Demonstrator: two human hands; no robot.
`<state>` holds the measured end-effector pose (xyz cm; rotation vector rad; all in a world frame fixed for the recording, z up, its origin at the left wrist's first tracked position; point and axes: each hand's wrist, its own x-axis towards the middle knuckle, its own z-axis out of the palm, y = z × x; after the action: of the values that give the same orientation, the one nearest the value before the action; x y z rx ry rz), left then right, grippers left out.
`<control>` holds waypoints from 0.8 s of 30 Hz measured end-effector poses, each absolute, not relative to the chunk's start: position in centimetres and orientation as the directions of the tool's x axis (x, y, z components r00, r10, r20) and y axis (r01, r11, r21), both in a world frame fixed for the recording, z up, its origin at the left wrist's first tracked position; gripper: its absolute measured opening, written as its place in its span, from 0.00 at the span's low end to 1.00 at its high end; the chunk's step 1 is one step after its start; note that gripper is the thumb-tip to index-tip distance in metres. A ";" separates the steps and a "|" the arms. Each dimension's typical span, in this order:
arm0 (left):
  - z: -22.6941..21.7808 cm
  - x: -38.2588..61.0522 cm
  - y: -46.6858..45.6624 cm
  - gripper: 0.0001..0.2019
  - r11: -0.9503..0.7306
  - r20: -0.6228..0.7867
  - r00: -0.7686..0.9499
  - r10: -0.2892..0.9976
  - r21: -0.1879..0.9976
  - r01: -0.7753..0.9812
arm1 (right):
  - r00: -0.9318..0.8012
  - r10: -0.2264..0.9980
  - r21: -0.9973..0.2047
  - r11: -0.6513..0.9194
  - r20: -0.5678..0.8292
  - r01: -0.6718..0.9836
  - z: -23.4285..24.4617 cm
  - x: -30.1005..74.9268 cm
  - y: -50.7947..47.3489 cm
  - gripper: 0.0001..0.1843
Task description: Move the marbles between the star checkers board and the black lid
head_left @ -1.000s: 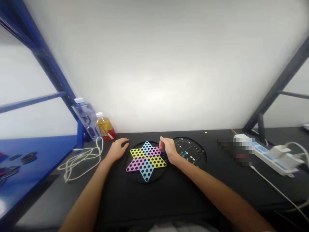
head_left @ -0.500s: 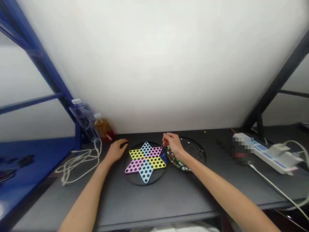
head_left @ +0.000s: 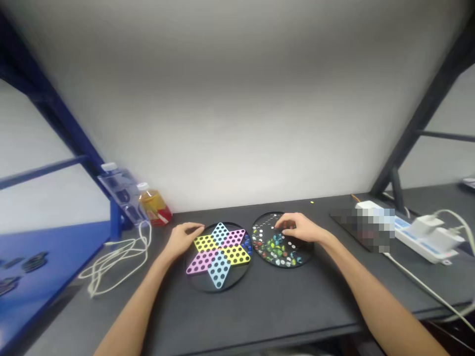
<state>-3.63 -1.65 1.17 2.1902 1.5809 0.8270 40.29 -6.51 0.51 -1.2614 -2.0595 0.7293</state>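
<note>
My left hand (head_left: 183, 239) rests at the upper left rim of a round black tray, thumb and fingers apart, with nothing seen in it. In that tray lies a star-shaped Chinese checkers board (head_left: 218, 253) in yellow, pink and light blue, full of dark holes. Blue marbles (head_left: 246, 244) sit in the gap on its right side. Over a second round tray (head_left: 265, 262) my right hand (head_left: 301, 228) reaches down, its thumb and fingers apart. Several multicoloured marbles (head_left: 276, 247) lie there, mostly towards the front, under and beside the fingertips.
Left of the board are a coiled white cable (head_left: 111, 257), a bottle of amber drink (head_left: 155, 205) and a clear bottle (head_left: 122, 190). To the right, a power strip (head_left: 415, 237) with plugs stands beside a partly blurred dark flat object (head_left: 349, 227). A white wall rises behind the black table (head_left: 237, 321).
My right hand has moved right, from the gap between the trays to above the marble tray, and its closed fingers have spread. My left hand stays by the board. The view has shifted slightly.
</note>
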 end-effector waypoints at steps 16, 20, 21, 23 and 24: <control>0.7 -4.1 -0.8 0.24 -0.294 0.244 0.186 0.952 0.553 0.780 | -0.118 0.993 -0.946 -0.027 0.013 -0.324 0.6 37.5 -6.3 0.11; 0.7 -4.1 -0.9 0.24 -0.299 0.245 0.192 0.950 0.549 0.781 | -0.147 0.981 -0.971 0.156 0.130 0.180 1.1 37.6 -6.7 0.09; 0.7 -4.0 -1.0 0.24 -0.301 0.247 0.193 0.949 0.547 0.781 | -0.182 0.969 -0.920 0.222 0.169 0.323 1.2 37.9 -6.8 0.08; 0.7 -4.0 -1.0 0.24 -0.299 0.249 0.189 0.950 0.551 0.779 | -0.277 0.941 -0.800 0.315 0.194 0.510 1.3 38.6 -6.9 0.07; 0.7 -4.0 -1.0 0.24 -0.298 0.249 0.187 0.950 0.554 0.777 | -0.321 0.929 -0.757 0.341 0.183 0.557 1.4 38.8 -6.9 0.07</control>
<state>-3.97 -1.01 0.66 2.1638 1.6405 0.8068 38.84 -6.94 1.38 -1.2949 -1.9947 0.7823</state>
